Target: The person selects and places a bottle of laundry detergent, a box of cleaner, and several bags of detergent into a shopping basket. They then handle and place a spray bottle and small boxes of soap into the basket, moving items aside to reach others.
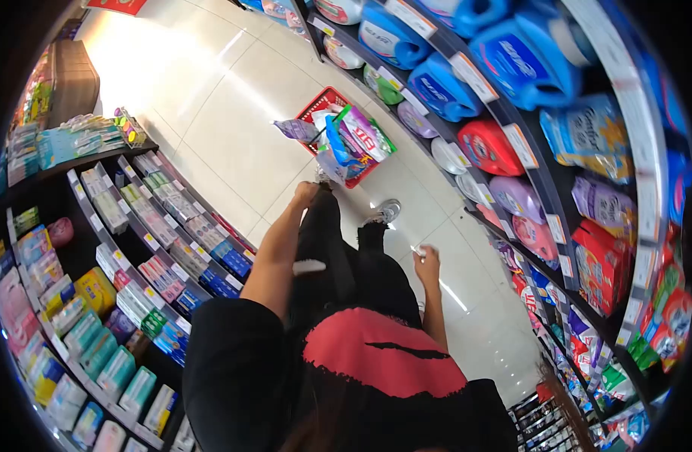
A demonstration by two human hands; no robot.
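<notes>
My left hand [307,193] is closed in a fist just short of a red shopping basket [328,98]; whatever it may grip is hidden. Packed goods fill the basket: a purple-and-white bag [363,137], a blue pack [336,143] and a lilac pack [295,129] that sticks out over the left rim. On the right, my right hand [429,265] hangs beside my leg with fingers pinched together. A small white thing [415,249] shows at its fingertips, too small to name.
Shelves of blue detergent bottles [515,60] and bagged products [587,139] line the right side. Boxed toothpaste [161,275] fills the left shelves. Pale floor tiles [237,143] run ahead between them. My shoes [389,210] are near the basket.
</notes>
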